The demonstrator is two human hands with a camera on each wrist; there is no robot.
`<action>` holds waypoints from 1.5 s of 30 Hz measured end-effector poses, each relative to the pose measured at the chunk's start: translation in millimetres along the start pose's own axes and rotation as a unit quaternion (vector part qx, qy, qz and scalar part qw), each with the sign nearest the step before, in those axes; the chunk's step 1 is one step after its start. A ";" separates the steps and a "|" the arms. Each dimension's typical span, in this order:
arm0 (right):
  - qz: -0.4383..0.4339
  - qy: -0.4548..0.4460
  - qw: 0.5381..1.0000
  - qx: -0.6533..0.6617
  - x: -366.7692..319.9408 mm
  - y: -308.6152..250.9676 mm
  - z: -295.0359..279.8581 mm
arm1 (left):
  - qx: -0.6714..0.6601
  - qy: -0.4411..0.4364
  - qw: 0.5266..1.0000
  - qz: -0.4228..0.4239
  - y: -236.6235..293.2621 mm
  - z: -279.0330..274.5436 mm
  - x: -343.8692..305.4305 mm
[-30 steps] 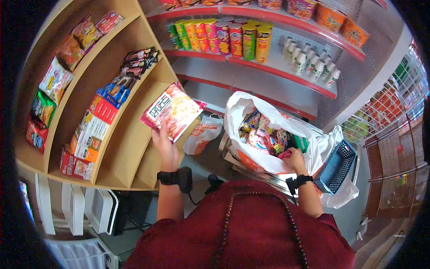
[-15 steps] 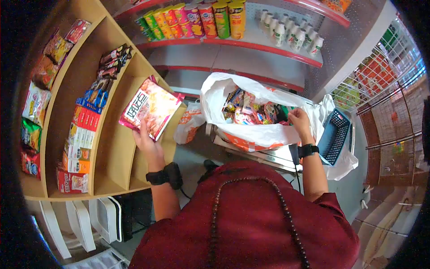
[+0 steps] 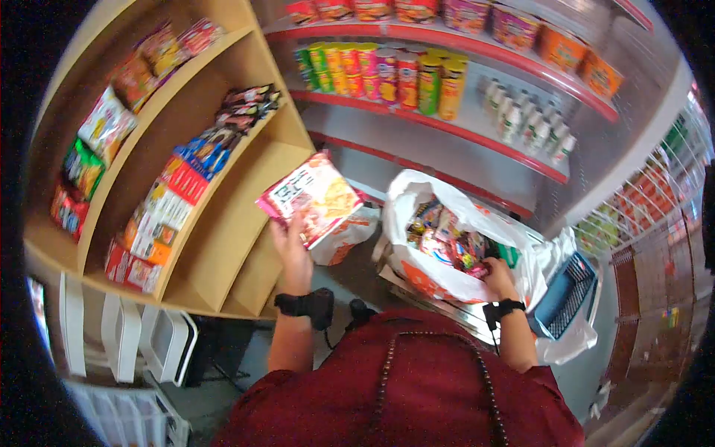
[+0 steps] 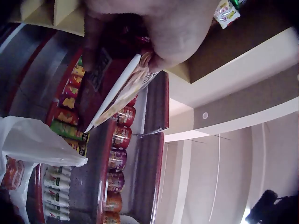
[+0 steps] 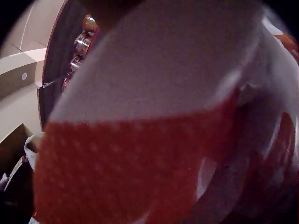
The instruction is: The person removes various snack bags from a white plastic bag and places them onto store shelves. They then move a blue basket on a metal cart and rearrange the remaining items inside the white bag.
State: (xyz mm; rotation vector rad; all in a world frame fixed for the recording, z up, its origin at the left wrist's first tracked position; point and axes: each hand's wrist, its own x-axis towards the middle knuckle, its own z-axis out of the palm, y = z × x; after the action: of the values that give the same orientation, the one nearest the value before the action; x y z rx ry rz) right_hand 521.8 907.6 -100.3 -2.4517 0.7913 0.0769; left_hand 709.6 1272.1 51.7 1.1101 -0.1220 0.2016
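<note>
A pink-and-white food package [image 3: 316,197] is in my left hand [image 3: 296,257], thumb across its printed face, in front of the wooden shelf. The left wrist view shows the same package [image 4: 114,98] nearly edge-on below my left hand [image 4: 163,28]. My right hand [image 3: 502,281] is at the near right side of a large white plastic bag [image 3: 428,279], fingertips beside a small red packet [image 3: 477,271] among mixed colourful snacks [image 3: 445,237]. Whether they pinch it is unclear. White and orange bag plastic [image 5: 135,163] fills most of the right wrist view and hides the fingers.
The wooden shelf [image 3: 216,246] at left holds bagged and boxed snacks. Behind, a red-edged shelf [image 3: 447,127] carries snack cans, small white bottles and noodle tubs. A blue basket [image 3: 567,294] stands right of the bag; a smaller white-and-orange bag [image 3: 342,240] lies behind the package.
From half a second ago, my right hand has gone from raised above the bag down to its contents. My left hand still holds the package. The head view has shifted.
</note>
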 end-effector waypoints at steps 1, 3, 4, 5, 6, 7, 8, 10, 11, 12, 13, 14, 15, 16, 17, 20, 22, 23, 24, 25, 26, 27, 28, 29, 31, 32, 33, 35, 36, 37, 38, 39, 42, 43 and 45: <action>-0.003 0.002 1.000 -0.016 -2.7 -5.8 -4.9 | 0.014 0.015 1.000 0.002 -0.1 -0.9 -0.6; -0.020 0.038 0.999 -0.030 -2.3 1.6 0.6 | 0.044 0.040 0.998 -0.002 2.5 -0.2 -2.5; -0.035 0.070 0.997 -0.028 -4.0 2.8 4.0 | 0.043 0.037 0.998 0.000 7.4 2.8 -4.2; -0.047 0.079 0.995 -0.033 -6.4 4.2 3.2 | 0.040 0.034 0.999 0.003 8.7 2.2 -5.1; -0.021 0.084 0.995 -0.053 -17.1 -17.0 -8.4 | 0.037 0.029 0.999 0.005 10.1 1.0 -5.6; -0.036 0.086 0.996 -0.011 -20.3 -22.5 -15.6 | 0.029 0.022 0.999 0.009 7.6 -2.0 -3.2; -0.048 0.087 0.995 0.031 -23.8 -24.4 -16.3 | 0.032 0.030 0.999 0.018 7.1 -1.8 -3.3; -0.084 0.105 0.991 -0.006 -25.3 -23.8 -19.8 | 0.047 0.034 0.998 -0.007 5.3 -7.0 -1.9; -0.094 0.126 0.987 0.001 -26.4 -24.9 -25.8 | 0.036 0.021 0.999 0.003 1.8 -9.7 -0.5; -0.104 0.149 0.983 0.007 -27.4 -28.5 -30.3 | 0.029 0.029 0.999 -0.027 -0.5 -11.9 1.0; -0.126 0.173 0.975 0.057 -25.1 -22.6 -29.3 | 0.014 0.022 0.999 -0.027 -1.8 -12.5 0.9; -0.126 0.170 0.976 0.054 -26.5 -22.7 -34.7 | -0.001 0.014 1.000 -0.028 -1.8 -11.5 0.1; -0.115 0.184 0.975 0.039 -28.2 -26.2 -45.2 | -0.002 0.015 0.999 -0.030 -3.5 -11.4 0.1; -0.103 0.198 0.974 0.025 -28.1 -27.9 -52.0 | -0.002 0.014 0.999 -0.029 -6.0 -11.3 0.4; -0.109 0.224 0.968 0.008 -24.4 -23.2 -54.6 | -0.002 0.012 1.000 -0.029 -9.3 -11.3 0.6; -0.110 0.278 0.954 0.037 -20.3 -26.1 -72.3 | 0.006 -0.005 0.998 -0.057 -25.2 -24.0 6.3; -0.098 0.285 0.943 0.140 -14.8 -28.0 -80.6 | -0.013 0.011 0.998 -0.063 -20.9 -20.0 4.1; -0.062 0.264 0.930 0.247 -12.3 -27.5 -83.8 | 0.110 -0.017 0.993 0.045 -11.9 -14.8 -2.7; -0.062 0.242 0.917 0.310 -7.7 -23.8 -86.2 | 0.225 -0.053 0.961 0.154 3.1 -4.1 -8.9; -0.060 0.238 0.919 0.307 -14.0 -40.5 -96.5 | 0.169 -0.053 0.980 0.093 0.7 -8.0 -9.5; -0.029 0.191 0.902 0.387 -5.4 -27.2 -92.2 | 0.115 -0.054 0.991 0.034 -1.2 -12.4 -7.3; -0.020 0.196 0.892 0.407 -1.7 -28.5 -90.0 | 0.068 -0.040 0.997 -0.013 -0.8 -10.8 -5.9; -0.014 0.197 0.878 0.435 -7.0 -47.3 -94.5 | 0.024 -0.024 0.998 -0.057 -0.8 -8.5 -3.3; 0.003 0.199 0.869 0.452 2.1 -39.4 -86.4 | 0.029 -0.034 0.998 -0.046 -4.2 -11.3 0.4; 0.006 0.171 0.839 0.517 4.0 -48.0 -84.5 | 0.034 -0.044 0.997 -0.047 -2.9 -6.6 -4.0; 0.009 0.156 0.811 0.563 3.7 -55.4 -82.5 | 0.033 -0.053 0.997 -0.048 -5.0 -6.6 -5.3; 0.012 0.159 0.809 0.565 1.8 -66.1 -82.7 | 0.042 -0.058 0.996 -0.055 -7.4 -9.8 -5.1; 0.023 0.139 0.768 0.625 -1.7 -85.5 -88.4 | 0.049 -0.072 0.994 -0.070 -6.8 -7.9 -6.4; 0.022 0.135 0.767 0.627 -0.4 -88.6 -87.6 | 0.052 -0.070 0.994 -0.067 -8.9 -7.2 -6.5; 0.012 0.118 0.762 0.637 1.2 -92.9 -85.6 | 0.058 -0.081 0.993 -0.069 -12.6 -8.2 -5.7; 0.000 0.098 0.756 0.647 3.1 -99.2 -83.5 | 0.064 -0.090 0.991 -0.069 -13.3 -7.7 -6.0; -0.003 0.090 0.755 0.649 1.9 -112.9 -84.0 | 0.032 -0.099 0.991 -0.080 -6.4 2.9 -11.8; -0.061 -0.017 0.777 0.626 0.5 -151.6 -80.7 | 0.025 -0.096 0.992 -0.080 -8.7 16.3 -20.9; -0.066 -0.044 0.789 0.609 -0.4 -164.5 -78.1 | 0.020 -0.102 0.991 -0.083 -11.1 18.8 -23.3; -0.079 -0.082 0.763 0.636 3.4 -189.6 -60.3 | 0.023 -0.120 0.990 -0.075 -15.3 24.8 -24.8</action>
State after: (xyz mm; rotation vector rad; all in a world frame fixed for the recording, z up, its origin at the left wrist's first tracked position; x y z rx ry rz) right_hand 623.0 1001.4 43.0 -1.1526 0.3158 -0.2402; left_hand 688.9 1240.8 44.3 1.1813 -0.2486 -0.0662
